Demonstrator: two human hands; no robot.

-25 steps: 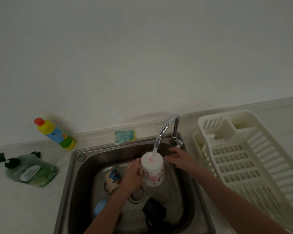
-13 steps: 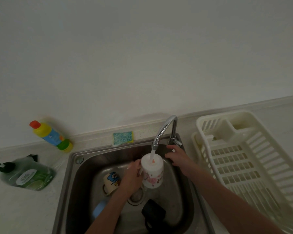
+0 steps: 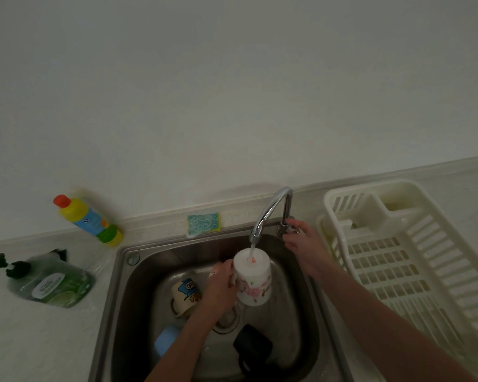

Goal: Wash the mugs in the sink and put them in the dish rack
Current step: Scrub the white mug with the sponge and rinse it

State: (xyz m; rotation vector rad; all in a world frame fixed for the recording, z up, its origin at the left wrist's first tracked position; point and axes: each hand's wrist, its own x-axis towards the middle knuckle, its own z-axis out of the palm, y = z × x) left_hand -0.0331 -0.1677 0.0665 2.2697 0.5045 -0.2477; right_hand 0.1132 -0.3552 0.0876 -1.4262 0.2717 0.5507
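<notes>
My left hand (image 3: pixel 221 288) grips a white mug with pink flowers (image 3: pixel 253 277) by its handle side, held under the running tap (image 3: pixel 271 213) inside the steel sink (image 3: pixel 130 274). Water falls onto the mug's top. My right hand (image 3: pixel 301 244) has its fingers curled on the tap handle at the faucet's base. In the sink lie a cream cartoon mug (image 3: pixel 185 293), a blue mug (image 3: pixel 166 343) and a black mug (image 3: pixel 253 351). The cream dish rack (image 3: pixel 398 260) stands right of the sink, holding nothing.
A blue-green sponge (image 3: pixel 204 224) sits on the ledge behind the sink. A yellow bottle with a red cap (image 3: pixel 89 220) leans on the wall at left. A green soap bottle (image 3: pixel 50 279) lies on the counter at left.
My right hand has moved from beside the mug up and back to the tap handle. The left hand keeps the flowered mug under the stream.
</notes>
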